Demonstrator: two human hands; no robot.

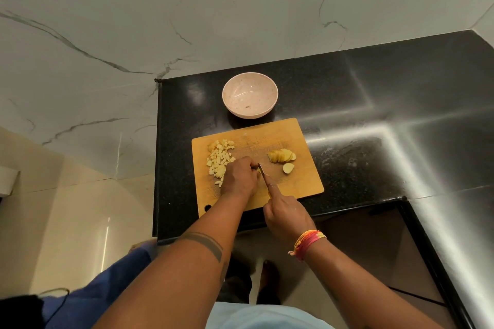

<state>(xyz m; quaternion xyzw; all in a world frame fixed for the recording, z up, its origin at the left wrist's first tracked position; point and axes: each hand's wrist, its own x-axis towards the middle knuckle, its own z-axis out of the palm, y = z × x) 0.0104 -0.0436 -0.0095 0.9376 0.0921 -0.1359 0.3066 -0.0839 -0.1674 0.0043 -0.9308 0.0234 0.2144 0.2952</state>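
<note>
Head view: the left grip (242, 179) sits near the middle of the cutting board (267, 133), knuckles up and fingers curled down against the wood. Whatever lies under them is covered, so I cannot tell whether they pinch anything. The right grip (287, 215), at 5 o'clock from it, is wrapped round the knife (262, 170). The forefinger lies straight along the blade's back and the handle is almost wholly hidden in the fist. Only a short dark length of blade shows, just beside the left fingertips.

Diced potato (219, 160) is heaped at the board's 9 o'clock, partly hidden by the left grip. A fanned row of slices (282, 155) lies at 3 o'clock, with a single end piece (288, 168) just below it. A pale bowl (250, 99) stands on the black bench (374, 115) at 12 o'clock from the board, its contents too faint to make out.
</note>
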